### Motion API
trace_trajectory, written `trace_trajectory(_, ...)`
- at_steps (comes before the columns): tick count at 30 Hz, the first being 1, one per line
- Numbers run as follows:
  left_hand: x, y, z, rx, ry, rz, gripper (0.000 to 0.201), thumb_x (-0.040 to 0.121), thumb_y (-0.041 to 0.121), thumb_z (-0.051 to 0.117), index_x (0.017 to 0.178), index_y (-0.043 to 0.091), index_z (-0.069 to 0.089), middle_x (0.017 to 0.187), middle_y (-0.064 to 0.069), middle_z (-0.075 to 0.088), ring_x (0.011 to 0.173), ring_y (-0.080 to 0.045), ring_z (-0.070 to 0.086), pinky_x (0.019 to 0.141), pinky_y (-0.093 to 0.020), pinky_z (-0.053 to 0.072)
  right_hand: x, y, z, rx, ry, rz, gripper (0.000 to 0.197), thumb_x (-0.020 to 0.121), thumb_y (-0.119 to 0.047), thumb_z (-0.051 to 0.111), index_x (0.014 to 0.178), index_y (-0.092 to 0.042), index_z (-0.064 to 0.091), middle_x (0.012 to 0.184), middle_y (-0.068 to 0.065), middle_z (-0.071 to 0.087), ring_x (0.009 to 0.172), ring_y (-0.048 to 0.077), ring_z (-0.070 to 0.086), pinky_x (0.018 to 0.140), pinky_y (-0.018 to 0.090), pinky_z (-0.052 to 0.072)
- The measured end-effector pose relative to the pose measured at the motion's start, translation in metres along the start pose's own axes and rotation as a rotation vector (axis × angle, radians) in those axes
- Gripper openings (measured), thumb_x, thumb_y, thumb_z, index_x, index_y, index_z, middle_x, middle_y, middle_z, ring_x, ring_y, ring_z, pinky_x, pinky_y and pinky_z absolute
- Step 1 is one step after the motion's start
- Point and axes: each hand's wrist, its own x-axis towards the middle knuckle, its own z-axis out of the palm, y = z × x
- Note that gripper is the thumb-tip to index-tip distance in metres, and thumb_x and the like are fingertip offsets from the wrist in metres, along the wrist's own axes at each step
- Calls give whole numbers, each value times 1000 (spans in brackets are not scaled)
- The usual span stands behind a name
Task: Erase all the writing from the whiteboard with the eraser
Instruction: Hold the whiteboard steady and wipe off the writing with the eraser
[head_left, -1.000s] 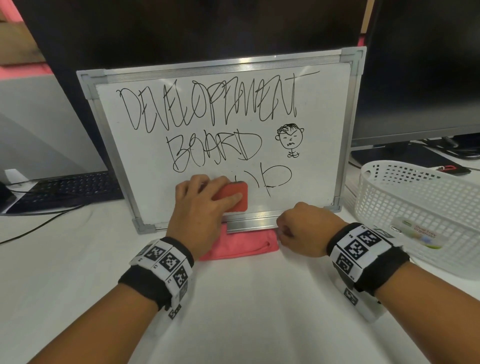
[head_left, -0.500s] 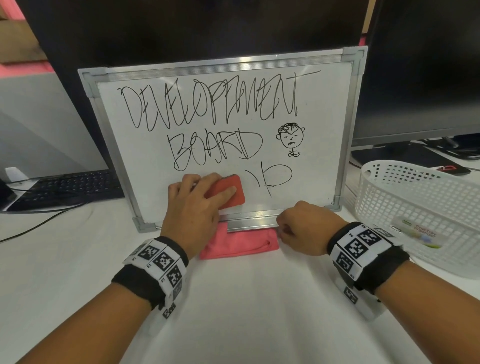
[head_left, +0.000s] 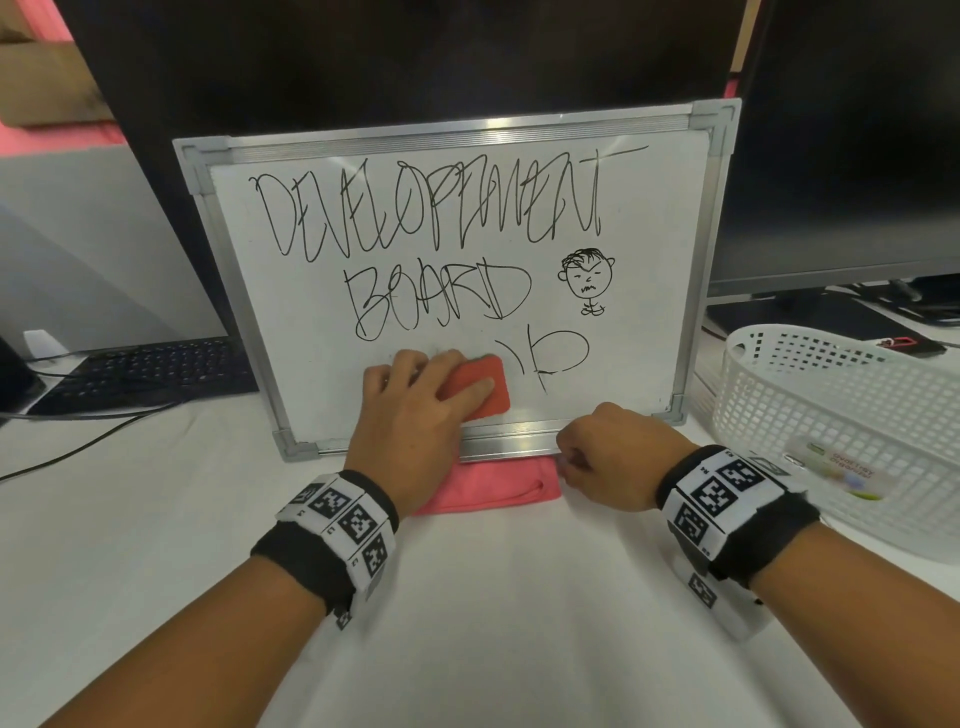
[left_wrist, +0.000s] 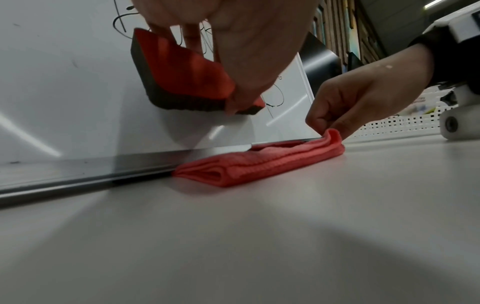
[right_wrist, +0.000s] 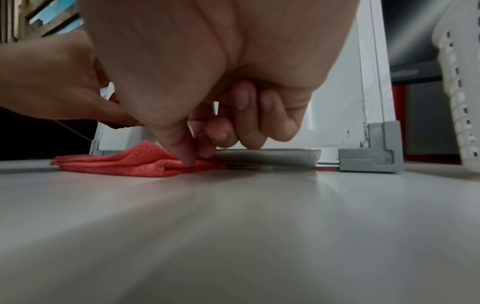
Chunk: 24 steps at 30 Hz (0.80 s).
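The whiteboard (head_left: 649, 322) leans upright with black writing, a doodled face and a scribble (head_left: 550, 358) on it. My left hand (head_left: 436, 379) grips the red eraser (head_left: 483, 389) and presses its dark pad flat on the board's lower middle, just left of the scribble. In the left wrist view the eraser (left_wrist: 182, 76) sits between thumb and fingers. My right hand (head_left: 597, 447) rests on the table at the board's bottom rail. Its thumb and finger pinch the corner of a folded pink cloth (right_wrist: 124, 162) that lies partly under the rail.
A white perforated basket (head_left: 841, 415) stands at the right, close to my right wrist. A black keyboard (head_left: 140, 369) and cables lie to the left. Dark monitors stand behind the board. The pink cloth (head_left: 488, 491) lies between my hands on the white table (head_left: 493, 623).
My left hand rubbed the eraser a little to the left and then back right on the board's lower part. My right hand stayed on the cloth.
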Motion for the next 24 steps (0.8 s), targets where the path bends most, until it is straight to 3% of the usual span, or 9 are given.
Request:
trace_trajectory(3, 3, -2, -2, 16, 24, -46, 58, 72, 14, 75, 126, 32, 65, 135, -4, 57, 110, -36, 50, 86, -46, 40, 1, 1, 1, 0, 2, -2, 35, 95, -37, 50, 63, -25, 42, 73, -2, 48, 71, 28, 61, 61, 29, 44)
trace_trajectory(8, 5, 6, 3, 30, 1, 42, 52, 76, 17, 73, 125, 32, 66, 133, -3, 59, 107, -36, 53, 85, -47, 42, 2, 2, 2, 6, 3, -6, 27, 95, -38, 51, 71, -24, 50, 73, -2, 50, 68, 27, 60, 61, 29, 47)
trace_trajectory(12, 12, 6, 1, 25, 38, -47, 55, 77, 17, 72, 129, 31, 63, 134, -4, 57, 107, -37, 51, 84, -46, 41, 3, 2, 2, 6, 23, -5, 27, 93, -36, 52, 71, -22, 51, 72, -1, 49, 66, 28, 59, 59, 29, 46)
trace_trajectory(15, 10, 12, 6, 17, -11, 34, 52, 77, 21, 73, 127, 33, 64, 133, -3, 58, 106, -34, 51, 84, -46, 41, 3, 3, 3, 3, 23, -2, 24, 93, -35, 52, 75, -19, 57, 71, 0, 51, 65, 27, 59, 59, 29, 47)
trace_trajectory(21, 14, 13, -2, 15, 21, -63, 54, 82, 27, 68, 135, 29, 58, 137, -4, 54, 108, -34, 50, 83, -45, 41, 3, 4, 3, -2, 32, -4, 24, 92, -35, 52, 73, -20, 55, 72, 0, 50, 66, 28, 59, 57, 28, 43)
trace_trajectory(24, 13, 14, 2, -7, -14, -11, 54, 80, 28, 70, 133, 31, 59, 135, -3, 55, 108, -33, 50, 83, -46, 42, 3, 4, 4, 7, 26, -5, 25, 92, -36, 52, 73, -20, 54, 72, 0, 49, 66, 28, 58, 59, 28, 43)
